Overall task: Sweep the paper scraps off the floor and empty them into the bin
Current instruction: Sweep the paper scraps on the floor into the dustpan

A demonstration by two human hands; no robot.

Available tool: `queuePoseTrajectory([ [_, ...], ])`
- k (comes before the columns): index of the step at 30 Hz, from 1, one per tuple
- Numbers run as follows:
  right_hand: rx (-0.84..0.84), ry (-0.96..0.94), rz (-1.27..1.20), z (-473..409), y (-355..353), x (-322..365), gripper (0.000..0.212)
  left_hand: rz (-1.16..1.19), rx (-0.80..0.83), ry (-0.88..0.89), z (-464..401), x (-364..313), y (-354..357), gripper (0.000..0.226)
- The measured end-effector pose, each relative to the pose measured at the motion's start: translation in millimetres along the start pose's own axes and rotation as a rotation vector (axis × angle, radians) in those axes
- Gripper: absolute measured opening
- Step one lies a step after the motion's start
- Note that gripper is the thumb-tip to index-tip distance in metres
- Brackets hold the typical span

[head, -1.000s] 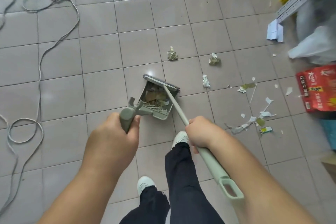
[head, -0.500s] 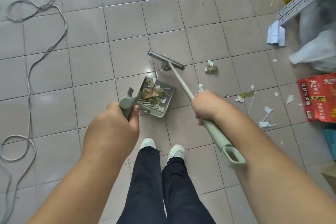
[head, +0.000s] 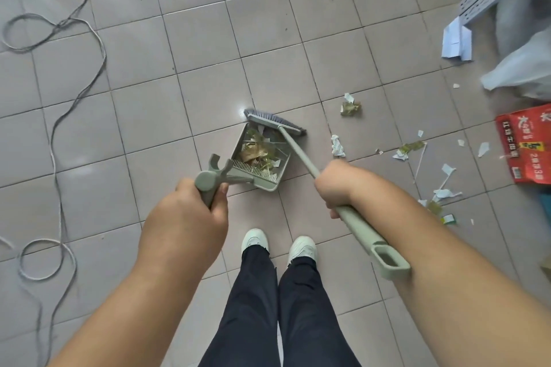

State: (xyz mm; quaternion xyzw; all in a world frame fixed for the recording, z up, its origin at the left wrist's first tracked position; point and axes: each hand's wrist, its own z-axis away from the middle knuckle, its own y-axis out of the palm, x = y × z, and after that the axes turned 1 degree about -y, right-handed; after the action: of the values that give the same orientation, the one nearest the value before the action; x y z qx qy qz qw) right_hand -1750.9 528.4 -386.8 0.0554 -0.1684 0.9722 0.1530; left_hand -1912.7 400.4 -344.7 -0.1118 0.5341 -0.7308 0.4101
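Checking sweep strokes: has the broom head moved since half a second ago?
Yes. The broom head came back toward the person, from beyond the dustpan to its open front edge.

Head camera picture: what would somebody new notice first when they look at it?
Probably the green dustpan in the middle of the tiled floor, full of paper bits, with the broom head at its far edge. The left hand grips the dustpan handle and the right hand grips the broom stick. More paper scraps lie scattered to the right.
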Motion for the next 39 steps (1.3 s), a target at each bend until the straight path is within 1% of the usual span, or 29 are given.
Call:
queuePoseTrajectory([
  [1,0.037,0.034,-0.007,7.0,-1.7,-7.5,0.017,0.002,0.006,0.000,-0.1,-0.5,-0.3,0.038],
  [3,0.066,0.059,0.000,22.9,-6.0,-22.1,0.028,0.009,0.009,0.007,0.1,-0.7,-0.4,0.038],
  [7,-0.017,0.026,-0.115,41.0,-8.0,-33.3,0.028,0.026,0.010,0.015,0.4,-0.2,-1.8,0.037],
  [9,-0.068,0.005,-0.163,31.0,-1.3,-28.3,0.026,0.019,0.013,0.016,0.1,0.6,-1.9,0.037],
  [11,-0.102,0.003,-0.140,12.7,8.7,-15.2,0.024,0.011,0.017,0.024,0.3,1.6,-1.6,0.037],
  [14,-0.069,0.016,-0.092,-3.6,28.0,-1.8,0.031,0.005,0.026,0.044,-0.2,3.8,-2.8,0.038],
  [17,0.014,0.028,-0.007,-0.7,39.4,-10.1,0.032,0.015,0.054,0.063,-4.0,7.7,-6.0,0.036],
  [20,0.046,0.033,-0.090,17.6,27.0,-29.9,0.031,0.034,0.086,0.082,-6.9,9.5,-9.1,0.035],
  [24,-0.063,0.031,-0.268,39.8,-4.6,-54.9,0.023,0.025,0.102,0.164,-2.1,1.1,-7.4,0.034],
  [28,-0.211,0.067,-0.412,36.9,-24.2,-72.7,0.016,0.019,0.107,0.190,1.3,-10.0,-1.5,0.036],
  [32,-0.324,0.131,-0.486,5.3,-44.5,-78.2,0.020,-0.028,0.113,0.217,1.2,-18.3,2.4,0.037],
  [34,-0.347,0.160,-0.520,-14.4,-55.0,-77.5,0.020,-0.063,0.117,0.242,-0.2,-24.9,4.4,0.037],
  [36,-0.343,0.170,-0.490,-35.6,-62.2,-78.1,0.020,-0.090,0.124,0.265,-3.2,-33.4,6.7,0.035],
  [39,-0.319,0.208,-0.432,-56.9,-63.2,-81.6,0.029,-0.106,0.134,0.277,-11.0,-43.1,8.7,0.035],
])
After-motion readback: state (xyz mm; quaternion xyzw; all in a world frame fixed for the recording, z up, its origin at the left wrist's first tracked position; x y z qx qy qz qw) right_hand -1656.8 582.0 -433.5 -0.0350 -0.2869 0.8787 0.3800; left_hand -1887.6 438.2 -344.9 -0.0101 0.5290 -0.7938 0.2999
